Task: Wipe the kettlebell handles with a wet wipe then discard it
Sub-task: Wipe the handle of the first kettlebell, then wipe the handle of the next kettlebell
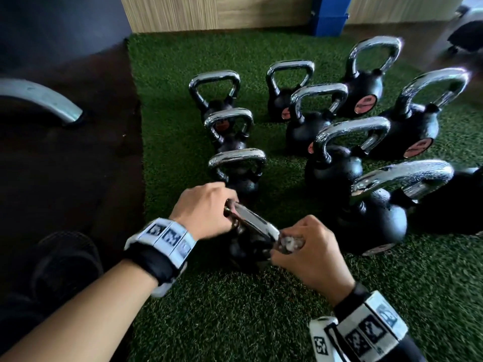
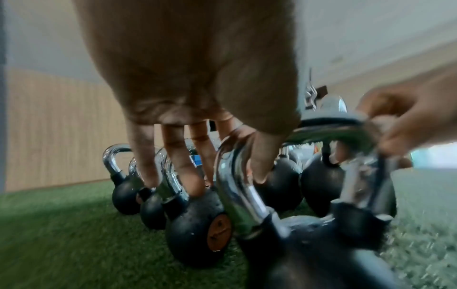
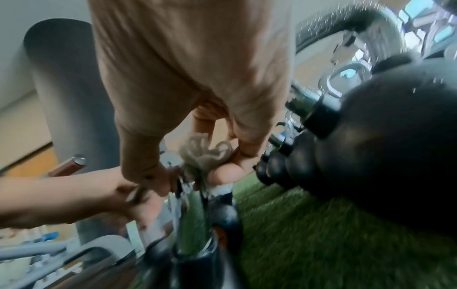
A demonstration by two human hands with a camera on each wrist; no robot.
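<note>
Nearest kettlebell (image 1: 251, 246) sits low centre of the head view on the green artificial turf (image 1: 235, 309), black matte body, polished chrome handle (image 1: 257, 222) running diagonally between the two hands. Left hand (image 1: 201, 210) holds the handle's upper-left corner; in the left wrist view the thumb (image 2: 262, 156) hooks inside the loop while the remaining fingers hang down outside it, largely straight. Right hand (image 1: 311, 254) has its grip closed on a crumpled white wet wipe (image 1: 288, 242), pinched against the handle's lower-right corner; the right wrist view shows the wad (image 3: 205, 156) bunched between thumb and fingertips. Nine further kettlebells (image 1: 363, 82) stand upright in two rough columns toward upper right, close-set, round black bodies with chrome loops, several beaded with droplets, some with orange-red discs. Turf's left edge meets dark rubber flooring (image 1: 78, 165) left of centre. Open turf lies along the bottom of the frame and between the columns. A curved grey metal bar (image 1: 39, 97) sits at left; wood-grain panelling (image 1: 183, 11) and a blue block (image 1: 330, 22) border the top.
</note>
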